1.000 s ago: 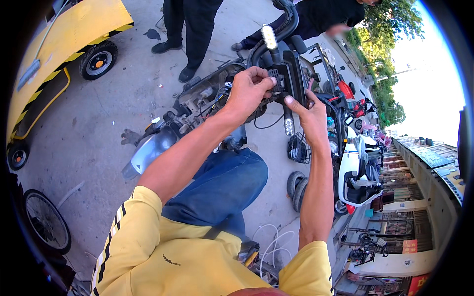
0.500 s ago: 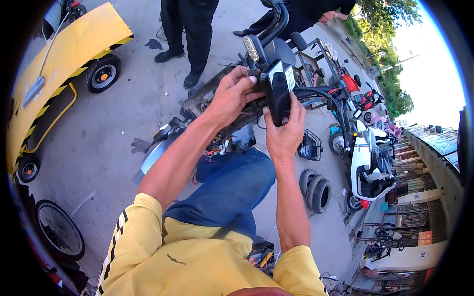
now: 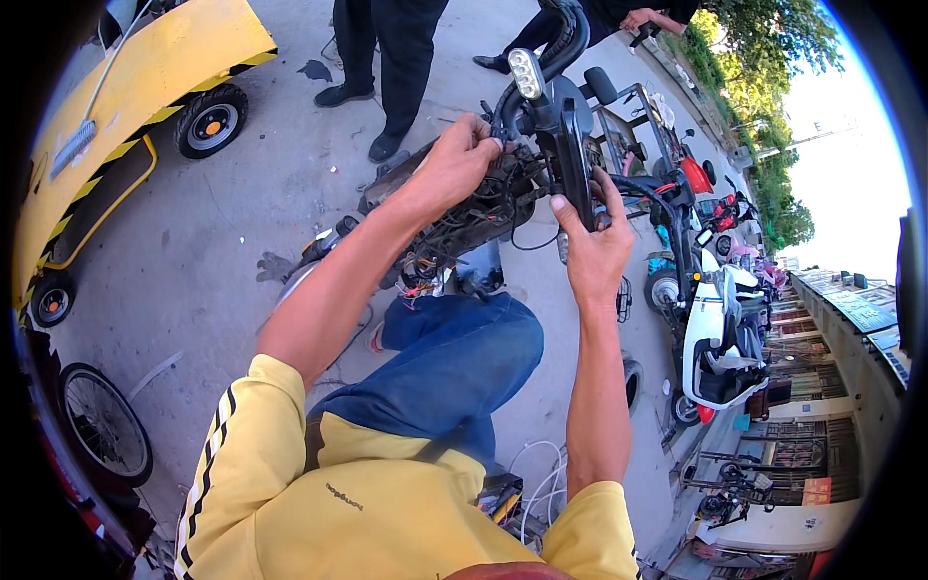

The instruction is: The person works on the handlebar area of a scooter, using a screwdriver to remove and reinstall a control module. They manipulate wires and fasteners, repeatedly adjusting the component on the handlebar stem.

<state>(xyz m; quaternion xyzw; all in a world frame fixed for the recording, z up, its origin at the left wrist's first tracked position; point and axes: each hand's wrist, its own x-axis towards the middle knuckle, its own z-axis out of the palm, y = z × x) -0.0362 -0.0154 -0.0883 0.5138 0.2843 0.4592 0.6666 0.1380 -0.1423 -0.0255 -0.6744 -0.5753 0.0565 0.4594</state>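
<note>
Black panel [image 3: 572,155]: turning edge-on above right hand [image 3: 594,237] since earlier, seeming stiff, edges likely offering hold.
Right hand: curling around lower end.
Left hand [image 3: 458,157]: bending fingers; grip unclear.

Head view: wide fisheye, head-worn, left of a pair. Aim: down over shirt [image 3: 387,522] at 6 o'clock toward ground [image 3: 261,193]. Range: near to left hand [image 3: 456,162] at 12 and right hand [image 3: 597,256] at 2; cart [image 3: 184,48] farther, at 10. Roll: tipped sideways, sky [image 3: 851,164] at outer 2 o'clock.
</note>
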